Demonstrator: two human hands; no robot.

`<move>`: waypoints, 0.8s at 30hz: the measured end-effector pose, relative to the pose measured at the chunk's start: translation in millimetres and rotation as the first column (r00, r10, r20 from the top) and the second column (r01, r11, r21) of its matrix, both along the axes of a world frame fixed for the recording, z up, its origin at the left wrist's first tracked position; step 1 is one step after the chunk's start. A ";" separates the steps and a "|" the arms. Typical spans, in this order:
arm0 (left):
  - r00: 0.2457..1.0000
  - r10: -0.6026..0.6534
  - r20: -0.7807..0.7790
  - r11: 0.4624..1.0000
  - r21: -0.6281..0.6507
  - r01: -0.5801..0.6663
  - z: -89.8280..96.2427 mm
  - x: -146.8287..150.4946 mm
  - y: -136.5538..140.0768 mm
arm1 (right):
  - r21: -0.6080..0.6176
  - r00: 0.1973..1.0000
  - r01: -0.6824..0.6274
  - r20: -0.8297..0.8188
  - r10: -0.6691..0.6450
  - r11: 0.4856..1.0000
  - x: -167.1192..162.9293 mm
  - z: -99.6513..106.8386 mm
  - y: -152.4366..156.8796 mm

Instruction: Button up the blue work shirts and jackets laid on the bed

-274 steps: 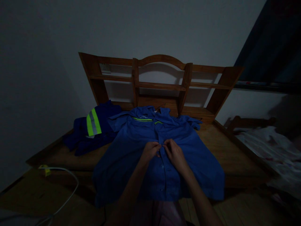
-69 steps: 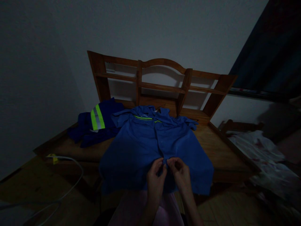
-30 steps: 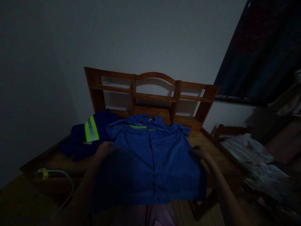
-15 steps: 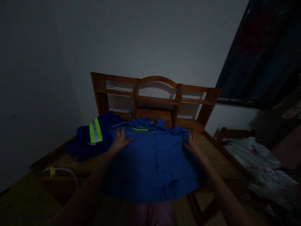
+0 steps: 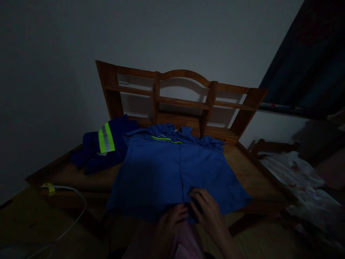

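A blue short-sleeved work shirt (image 5: pixel 153 169) lies spread front side up, its collar at the far side and its lower hem hanging over the near table edge. Yellow-green piping and some lettering cross the chest. At the bottom of the button placket my left hand (image 5: pixel 172 217) is curled on the hem in shadow. Close beside it, my right hand (image 5: pixel 206 207) bends its fingers onto the cloth by the placket, thumb side towards the left hand. The dark hides the exact fingertip contact.
Left of the shirt rests a bundle of darker blue clothing (image 5: pixel 118 133) with a reflective strip. A wooden shelf rack (image 5: pixel 183 103) rises behind on the wooden table (image 5: pixel 242 162). At lower left hangs a pale cable (image 5: pixel 81 196) with a yellow tag. White plastic bags (image 5: pixel 296 172) lie at right.
Both hands have left the shirt's upper sides and come together at the bottom of its placket. The shirt lies flatter, its lower corners spread wider. The view has tilted down slightly.
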State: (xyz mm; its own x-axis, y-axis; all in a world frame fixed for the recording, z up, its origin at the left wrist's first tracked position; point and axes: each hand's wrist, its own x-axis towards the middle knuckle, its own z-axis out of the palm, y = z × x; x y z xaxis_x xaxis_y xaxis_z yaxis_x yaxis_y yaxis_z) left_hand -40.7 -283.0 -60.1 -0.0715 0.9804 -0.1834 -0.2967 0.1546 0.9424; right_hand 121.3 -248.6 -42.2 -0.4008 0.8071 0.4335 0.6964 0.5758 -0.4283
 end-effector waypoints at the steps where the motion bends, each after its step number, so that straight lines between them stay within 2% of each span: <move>1: 0.999 0.005 0.045 1.000 -0.020 -0.004 0.8 3.1 6.5 | -0.011 1.000 -0.003 -0.010 0.003 1.000 -1.7 2.8 2.2; 4: 0.980 0.031 0.194 0.996 -0.088 -0.014 9.1 9.9 21.5 | -0.057 0.998 -0.013 -0.065 0.009 0.998 -6.6 16.4 6.7; 6: 0.970 0.041 0.241 0.993 -0.115 -0.014 14.9 13.3 27.1 | -0.098 0.990 -0.013 -0.144 -0.001 0.995 -7.6 25.8 9.3; 10: 0.978 0.070 0.198 0.993 -0.106 -0.049 20.5 15.3 30.2 | -0.231 0.953 0.016 -0.291 -0.085 0.973 -3.4 37.8 15.3; 13: 0.984 0.081 0.161 0.996 -0.047 -0.074 21.2 12.0 27.0 | -0.324 0.924 0.043 -0.348 -0.162 0.945 0.3 40.1 16.9; 19: 0.991 0.106 0.081 0.993 0.048 -0.110 23.3 3.8 24.1 | -0.326 0.827 0.100 -0.498 -0.261 0.940 -7.3 40.0 6.6; 24: 0.998 0.050 0.045 0.998 0.040 -0.052 20.0 4.0 26.4 | -0.311 0.819 0.124 -0.504 -0.274 0.942 -20.3 35.1 -0.9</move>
